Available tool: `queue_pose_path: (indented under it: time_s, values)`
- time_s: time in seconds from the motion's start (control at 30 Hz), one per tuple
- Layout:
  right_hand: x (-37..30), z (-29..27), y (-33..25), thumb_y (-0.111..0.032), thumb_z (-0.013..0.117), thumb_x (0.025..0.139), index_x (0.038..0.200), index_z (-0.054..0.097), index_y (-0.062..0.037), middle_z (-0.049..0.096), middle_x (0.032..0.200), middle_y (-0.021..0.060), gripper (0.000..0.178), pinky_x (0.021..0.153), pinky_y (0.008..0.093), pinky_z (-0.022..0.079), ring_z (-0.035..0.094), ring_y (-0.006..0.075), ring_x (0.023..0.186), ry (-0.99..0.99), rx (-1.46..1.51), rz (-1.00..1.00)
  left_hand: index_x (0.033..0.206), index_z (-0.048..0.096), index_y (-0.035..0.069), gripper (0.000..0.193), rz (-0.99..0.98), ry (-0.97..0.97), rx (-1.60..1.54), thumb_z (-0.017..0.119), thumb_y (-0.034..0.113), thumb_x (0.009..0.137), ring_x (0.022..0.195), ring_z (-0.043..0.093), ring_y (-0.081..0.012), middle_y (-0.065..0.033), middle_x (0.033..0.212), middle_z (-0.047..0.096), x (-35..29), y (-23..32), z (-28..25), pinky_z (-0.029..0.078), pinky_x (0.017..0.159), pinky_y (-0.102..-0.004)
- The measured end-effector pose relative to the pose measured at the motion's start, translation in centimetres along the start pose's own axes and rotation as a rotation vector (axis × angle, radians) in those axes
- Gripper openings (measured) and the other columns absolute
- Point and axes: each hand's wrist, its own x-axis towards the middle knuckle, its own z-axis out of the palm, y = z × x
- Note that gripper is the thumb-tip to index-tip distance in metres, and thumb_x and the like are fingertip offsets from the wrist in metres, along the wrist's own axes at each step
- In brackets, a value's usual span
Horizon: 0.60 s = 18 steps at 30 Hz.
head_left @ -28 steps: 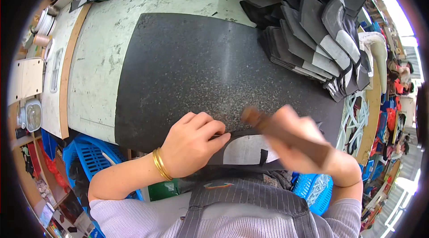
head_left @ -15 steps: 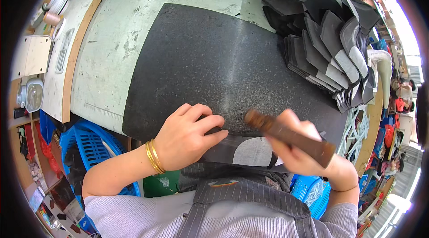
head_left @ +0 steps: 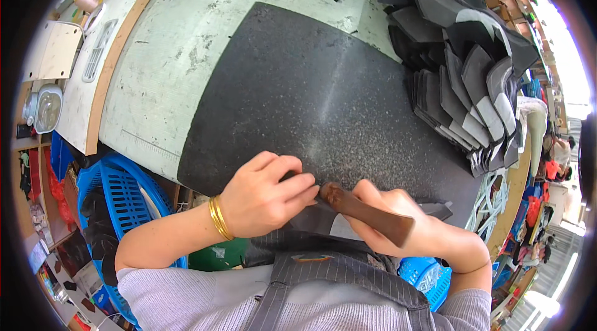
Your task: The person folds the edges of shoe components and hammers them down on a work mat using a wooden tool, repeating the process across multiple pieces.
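My right hand [head_left: 388, 216] is closed round a hammer, whose brown, worn head [head_left: 367, 210] slants across the front of my fingers. The narrow end of the head is close to the fingertips of my left hand [head_left: 264, 194]. That left hand, gold bangles at its wrist, is curled with thumb and fingers pinched together; a bit of something dark shows between them, too hidden to name. Beneath both hands lies a dark cut piece with a pale grey patch [head_left: 341, 228], mostly covered by them. It rests at the near edge of a large black speckled board [head_left: 280, 88].
A fanned stack of dark grey cut pieces with pale patches [head_left: 463, 91] stands at the right. Blue plastic baskets [head_left: 124, 197] sit lower left and lower right. A wooden strip [head_left: 124, 39] edges the pale table [head_left: 168, 70]. Pale cords [head_left: 488, 203] hang at the right edge.
The hammer and my right hand have moved left and down, bringing its narrow end near my left fingertips. My left hand keeps its pinch. The view has shifted slightly.
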Motion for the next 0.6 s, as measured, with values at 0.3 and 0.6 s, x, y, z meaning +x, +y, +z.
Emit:
queue_pose_path:
  time_s: [0.3, 0.6]
  values:
    - [-0.3, 1.7, 2.2, -0.001, 0.058, 0.079, 0.097, 0.044, 0.0016, 0.051, 0.062, 0.0158, 0.023, 0.043, 0.0383, 0.044, 0.057, 0.0334, 0.049, 0.033, 0.176, 0.048, 0.084, 0.069, 0.009, 0.026, -0.215, 0.018, -0.135, 0.078, 0.021, 0.061, 0.082, 0.054, -0.0192, 0.0005, 0.086, 0.062, -0.4, -0.1, -0.8, 0.044, 0.064, -0.0313]
    - [-0.2, 1.4, 1.3, -0.002, 0.056, 0.081, 0.088, 0.039, 0.0, 0.052, 0.054, 0.0126, 0.018, 0.043, 0.0376, 0.044, 0.06, 0.0329, 0.05, 0.048, 0.143, 0.109, 0.083, 0.069, 0.007, 0.021, -0.283, 0.066, -0.153, 0.075, 0.013, 0.064, 0.084, 0.052, -0.0194, -0.0002, 0.086, 0.061, -1.1, 1.5, 0.3, 0.042, 0.068, -0.0314]
